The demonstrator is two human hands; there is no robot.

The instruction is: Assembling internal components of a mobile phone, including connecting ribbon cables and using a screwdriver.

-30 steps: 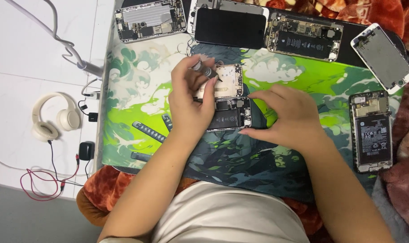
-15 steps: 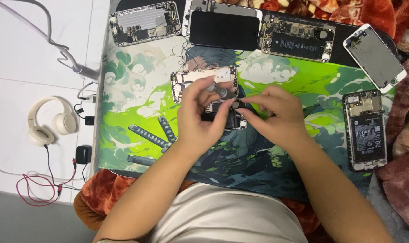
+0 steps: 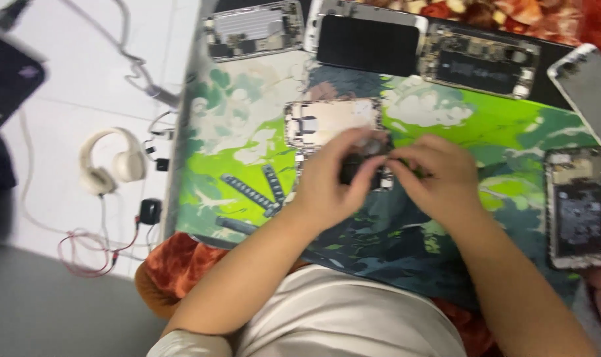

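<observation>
My left hand and my right hand meet over a small dark phone part in the middle of a green printed work mat. Fingers of both hands pinch this part; the blur hides what exactly it is. Just behind my hands lies an opened phone housing, pale inside, flat on the mat. My forearms come up from the bottom of the view.
Several opened phones lie along the mat's far edge and at the right. A black-screened phone lies at the back. Dark slim tools rest left of my hands. White headphones and cables lie on the floor.
My hands have drawn closer together over the dark part. The view has shifted, so the mat and phones sit a little lower and to the right.
</observation>
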